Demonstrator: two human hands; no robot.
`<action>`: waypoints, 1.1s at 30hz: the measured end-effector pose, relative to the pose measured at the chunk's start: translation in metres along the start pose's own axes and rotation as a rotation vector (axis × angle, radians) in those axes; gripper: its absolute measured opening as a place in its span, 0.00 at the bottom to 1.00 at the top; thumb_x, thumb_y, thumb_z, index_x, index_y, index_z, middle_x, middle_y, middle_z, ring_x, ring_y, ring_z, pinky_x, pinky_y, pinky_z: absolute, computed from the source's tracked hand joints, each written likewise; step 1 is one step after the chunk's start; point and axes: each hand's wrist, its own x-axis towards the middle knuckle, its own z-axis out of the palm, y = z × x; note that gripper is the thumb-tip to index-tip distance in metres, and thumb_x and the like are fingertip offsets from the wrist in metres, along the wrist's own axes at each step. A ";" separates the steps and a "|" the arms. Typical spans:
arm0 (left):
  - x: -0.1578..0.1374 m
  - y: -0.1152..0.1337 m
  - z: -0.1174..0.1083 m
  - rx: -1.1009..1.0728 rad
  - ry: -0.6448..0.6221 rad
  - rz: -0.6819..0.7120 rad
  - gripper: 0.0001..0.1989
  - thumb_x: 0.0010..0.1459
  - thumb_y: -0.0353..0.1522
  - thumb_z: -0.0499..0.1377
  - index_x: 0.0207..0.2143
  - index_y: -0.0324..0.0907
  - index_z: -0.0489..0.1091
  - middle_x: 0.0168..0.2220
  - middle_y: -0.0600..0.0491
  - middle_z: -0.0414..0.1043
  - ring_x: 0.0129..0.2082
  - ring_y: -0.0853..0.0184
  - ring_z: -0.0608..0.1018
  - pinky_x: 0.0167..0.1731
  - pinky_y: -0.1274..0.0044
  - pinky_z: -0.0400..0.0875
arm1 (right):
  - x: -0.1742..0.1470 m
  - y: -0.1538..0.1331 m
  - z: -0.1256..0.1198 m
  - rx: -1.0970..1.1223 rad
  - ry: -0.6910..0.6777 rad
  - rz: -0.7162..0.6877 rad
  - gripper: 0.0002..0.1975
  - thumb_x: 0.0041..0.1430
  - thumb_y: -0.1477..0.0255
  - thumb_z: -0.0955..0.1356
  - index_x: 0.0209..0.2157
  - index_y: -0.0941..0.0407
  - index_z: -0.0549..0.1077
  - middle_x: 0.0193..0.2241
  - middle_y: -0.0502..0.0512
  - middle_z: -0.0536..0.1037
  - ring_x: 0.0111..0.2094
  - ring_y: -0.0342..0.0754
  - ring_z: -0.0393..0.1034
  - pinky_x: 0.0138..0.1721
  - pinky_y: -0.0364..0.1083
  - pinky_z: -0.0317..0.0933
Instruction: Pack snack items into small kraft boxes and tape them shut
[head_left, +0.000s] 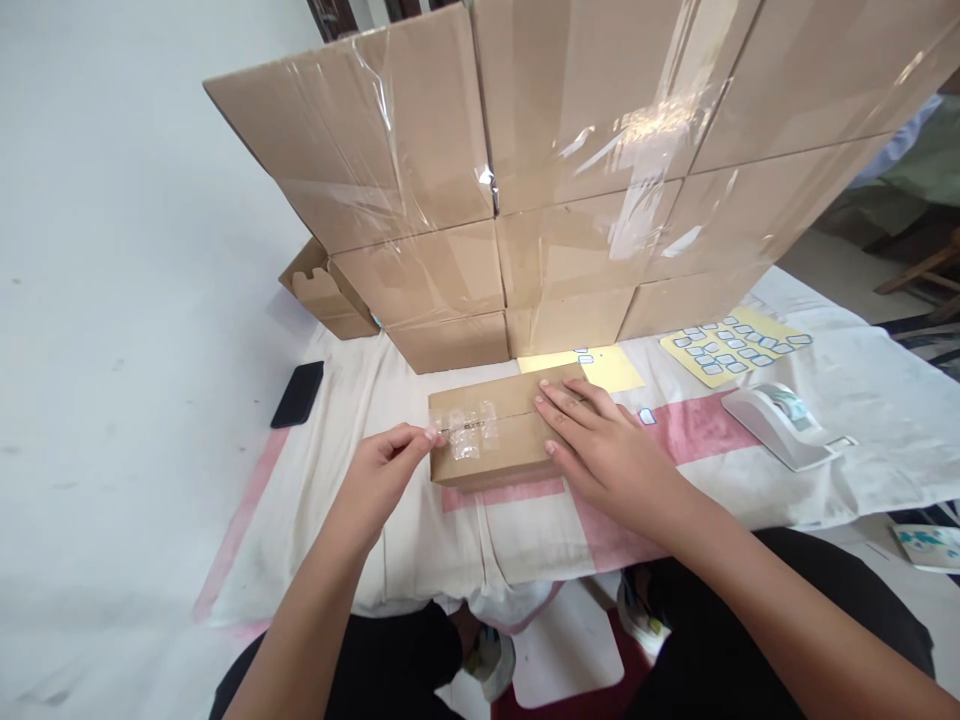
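Note:
A small closed cardboard box [517, 440] lies flat on the cloth in front of me, with a seam along its top. Short pieces of clear tape [466, 432] cross that seam near the left end. At the left edge of the box, my left hand [386, 475] is closed, thumb and forefinger pinched at the end of the tape. My right hand [600, 440] rests on the right end of the box with its fingers stretched out and apart, holding nothing. The box's right end is partly hidden under it.
Behind the box rises a tall wall of taped cardboard boxes [570, 240]. A white tape dispenser [780, 425] and yellow sticker sheets [724, 350] lie to the right. On the left are a black phone [298, 394] and an opened carton [330, 295]. A loose sticker [647, 416] lies near my right hand.

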 end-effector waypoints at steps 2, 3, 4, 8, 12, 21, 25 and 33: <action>0.000 -0.002 -0.001 -0.053 -0.027 -0.045 0.17 0.48 0.50 0.67 0.30 0.47 0.81 0.40 0.48 0.81 0.50 0.51 0.76 0.50 0.65 0.70 | 0.000 0.000 0.001 0.005 0.002 0.000 0.25 0.74 0.67 0.59 0.66 0.61 0.67 0.69 0.57 0.65 0.68 0.64 0.55 0.62 0.66 0.65; -0.001 -0.002 -0.001 -0.077 -0.039 -0.068 0.17 0.47 0.50 0.67 0.30 0.47 0.82 0.39 0.47 0.81 0.50 0.50 0.75 0.50 0.65 0.69 | 0.000 0.000 0.001 0.009 0.004 -0.001 0.25 0.74 0.67 0.59 0.66 0.62 0.67 0.69 0.57 0.65 0.68 0.64 0.55 0.62 0.66 0.65; -0.002 -0.002 -0.002 -0.098 -0.054 -0.096 0.17 0.47 0.50 0.67 0.31 0.47 0.82 0.39 0.47 0.80 0.50 0.50 0.75 0.50 0.65 0.69 | 0.000 0.000 0.001 0.012 0.007 -0.002 0.25 0.74 0.68 0.59 0.66 0.62 0.67 0.68 0.57 0.65 0.68 0.64 0.56 0.62 0.67 0.65; -0.004 -0.002 -0.003 -0.139 -0.086 -0.177 0.18 0.47 0.51 0.66 0.33 0.48 0.82 0.40 0.49 0.79 0.48 0.53 0.74 0.48 0.66 0.65 | -0.001 -0.001 0.002 0.009 0.035 -0.013 0.25 0.73 0.68 0.59 0.66 0.62 0.67 0.68 0.57 0.66 0.67 0.64 0.56 0.62 0.66 0.65; -0.001 -0.007 0.000 -0.156 -0.073 -0.117 0.17 0.53 0.51 0.64 0.28 0.48 0.80 0.46 0.51 0.75 0.50 0.56 0.71 0.46 0.69 0.63 | -0.001 -0.001 0.003 0.010 0.052 -0.012 0.25 0.73 0.68 0.60 0.65 0.62 0.68 0.68 0.58 0.66 0.67 0.64 0.57 0.61 0.66 0.65; 0.002 -0.002 0.022 -0.258 0.048 -0.029 0.13 0.54 0.45 0.66 0.27 0.47 0.81 0.58 0.48 0.74 0.72 0.54 0.57 0.66 0.66 0.57 | 0.001 0.000 0.008 0.016 0.100 -0.011 0.24 0.73 0.68 0.60 0.64 0.62 0.70 0.66 0.59 0.69 0.65 0.65 0.60 0.57 0.66 0.68; 0.004 -0.003 0.026 -0.235 0.004 -0.010 0.13 0.57 0.44 0.65 0.30 0.46 0.82 0.61 0.47 0.71 0.71 0.53 0.60 0.69 0.62 0.52 | 0.002 -0.001 0.009 0.027 0.125 0.001 0.23 0.72 0.68 0.61 0.64 0.58 0.71 0.65 0.59 0.70 0.64 0.66 0.62 0.55 0.65 0.68; 0.008 -0.004 0.024 -0.190 -0.043 -0.069 0.12 0.55 0.43 0.64 0.28 0.45 0.80 0.63 0.49 0.69 0.68 0.47 0.64 0.62 0.60 0.65 | 0.001 -0.004 0.008 0.029 0.126 0.022 0.23 0.71 0.68 0.61 0.64 0.55 0.71 0.65 0.59 0.70 0.64 0.67 0.62 0.53 0.66 0.68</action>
